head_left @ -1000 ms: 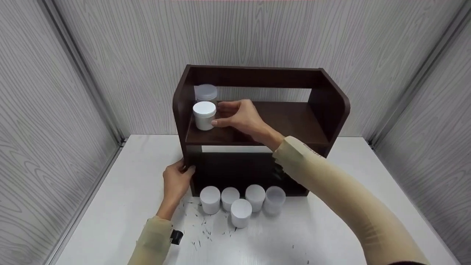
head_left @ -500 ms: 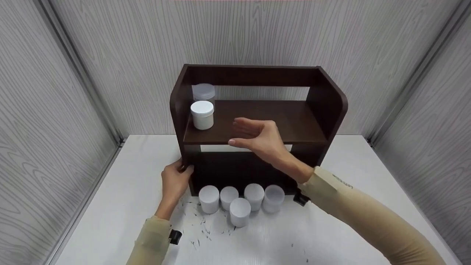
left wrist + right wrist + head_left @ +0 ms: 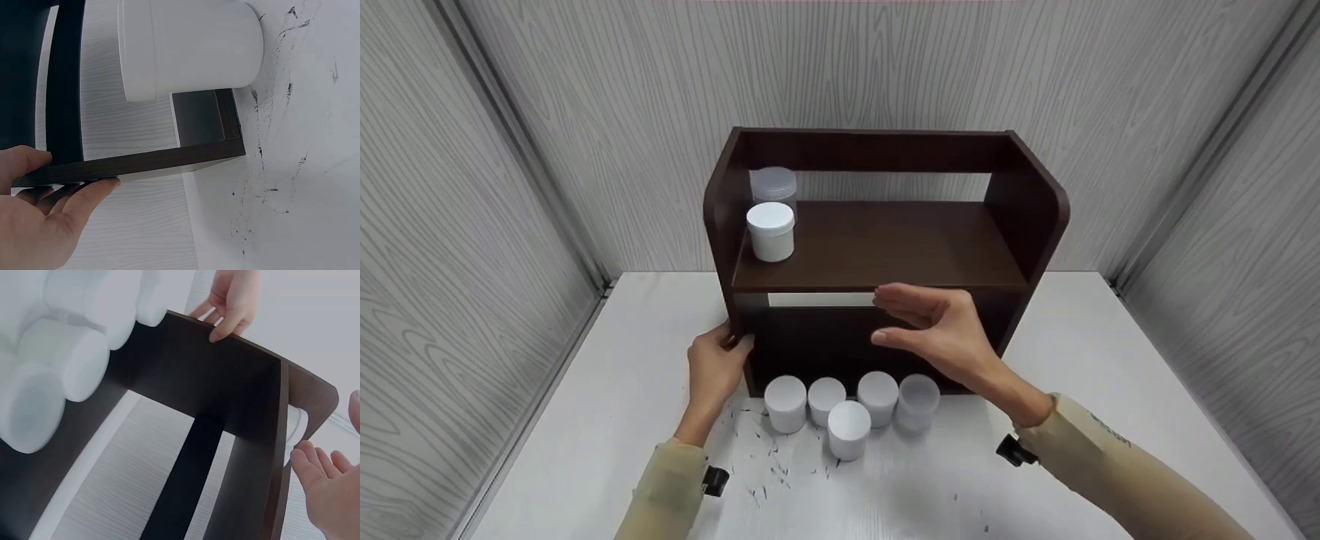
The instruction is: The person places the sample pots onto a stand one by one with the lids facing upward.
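Note:
A dark brown two-tier shelf (image 3: 900, 240) stands on the white table. My left hand (image 3: 717, 369) grips the edge of its left side panel, thumb inside and fingers outside, as the left wrist view shows. My right hand (image 3: 952, 330) hovers in front of the lower tier with fingers spread from the thumb, holding nothing. On the upper tier at the left stands a white lidded jar (image 3: 771, 234), with a translucent lidded jar (image 3: 774, 182) behind it. Several more jars stand before the shelf, among them a white jar (image 3: 849, 431) in front and a translucent jar (image 3: 917, 401) at the right.
The white table (image 3: 622, 420) has dark scuff marks near the jars. Grey wood-grain panels (image 3: 870, 60) enclose it at the back and both sides. A black clip (image 3: 1015, 450) sits at the right wrist and another black clip (image 3: 715, 481) at the left.
My right hand has let go of the white jar on the upper tier and drawn back, down and to the right. The left hand keeps its grip on the side panel.

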`<control>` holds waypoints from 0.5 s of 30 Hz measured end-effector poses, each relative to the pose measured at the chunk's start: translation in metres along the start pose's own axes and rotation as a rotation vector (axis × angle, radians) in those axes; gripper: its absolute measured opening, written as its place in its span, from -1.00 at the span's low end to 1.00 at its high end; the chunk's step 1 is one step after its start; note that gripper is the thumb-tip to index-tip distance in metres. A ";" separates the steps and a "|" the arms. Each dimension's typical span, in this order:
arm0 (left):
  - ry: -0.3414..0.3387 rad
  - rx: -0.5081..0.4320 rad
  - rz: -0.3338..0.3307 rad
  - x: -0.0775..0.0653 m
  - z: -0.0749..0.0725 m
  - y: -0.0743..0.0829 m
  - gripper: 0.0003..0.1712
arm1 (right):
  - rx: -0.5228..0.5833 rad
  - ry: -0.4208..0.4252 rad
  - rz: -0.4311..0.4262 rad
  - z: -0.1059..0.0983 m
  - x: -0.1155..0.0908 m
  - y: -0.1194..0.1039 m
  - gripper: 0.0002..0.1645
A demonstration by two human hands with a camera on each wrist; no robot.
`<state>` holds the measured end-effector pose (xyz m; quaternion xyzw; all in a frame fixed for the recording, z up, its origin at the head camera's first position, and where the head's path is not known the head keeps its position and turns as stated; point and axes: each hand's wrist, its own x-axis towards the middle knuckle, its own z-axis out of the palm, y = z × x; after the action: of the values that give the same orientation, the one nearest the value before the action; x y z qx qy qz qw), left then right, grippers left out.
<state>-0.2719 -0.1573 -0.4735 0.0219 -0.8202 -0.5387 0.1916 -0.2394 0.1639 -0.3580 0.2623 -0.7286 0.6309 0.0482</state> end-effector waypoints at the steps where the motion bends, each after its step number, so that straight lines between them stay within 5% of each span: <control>1: 0.001 0.001 0.001 0.000 0.000 0.000 -0.54 | -0.006 -0.005 -0.003 -0.001 -0.004 0.001 -0.37; 15: 0.007 0.004 0.006 0.000 -0.001 0.001 -0.56 | -0.078 0.012 0.069 -0.030 -0.051 0.041 -0.60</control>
<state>-0.2719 -0.1579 -0.4726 0.0217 -0.8206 -0.5365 0.1961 -0.2213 0.2111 -0.4092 0.2315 -0.7610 0.6047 0.0410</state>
